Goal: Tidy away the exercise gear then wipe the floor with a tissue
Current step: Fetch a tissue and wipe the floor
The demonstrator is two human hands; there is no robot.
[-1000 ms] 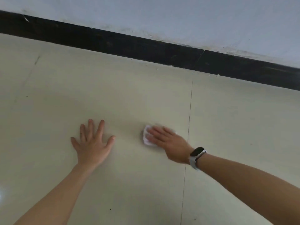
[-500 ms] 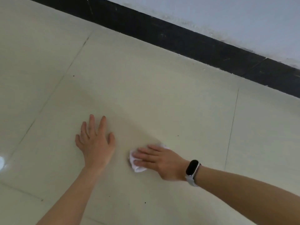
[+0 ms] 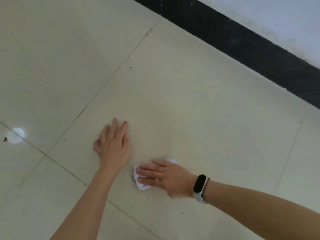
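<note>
My right hand (image 3: 166, 177) lies flat with straight fingers on a crumpled white tissue (image 3: 141, 186) and presses it against the cream tiled floor (image 3: 199, 110). Only the tissue's left edge and a bit behind the knuckles show; the rest is under the hand. A dark band sits on my right wrist. My left hand (image 3: 113, 144) rests palm down on the floor, fingers spread, just to the left of and beyond the tissue. No exercise gear is in view.
A black skirting board (image 3: 251, 51) runs diagonally across the upper right below a pale wall (image 3: 285, 19). Dark grout lines cross the tiles. A bright light reflection (image 3: 17, 135) shines on the floor at the left, with a small dark speck beside it.
My right hand has slid the tissue toward me and to the left, close to my left hand. The view has swung left and the skirting now runs steeper. My left hand stays planted.
</note>
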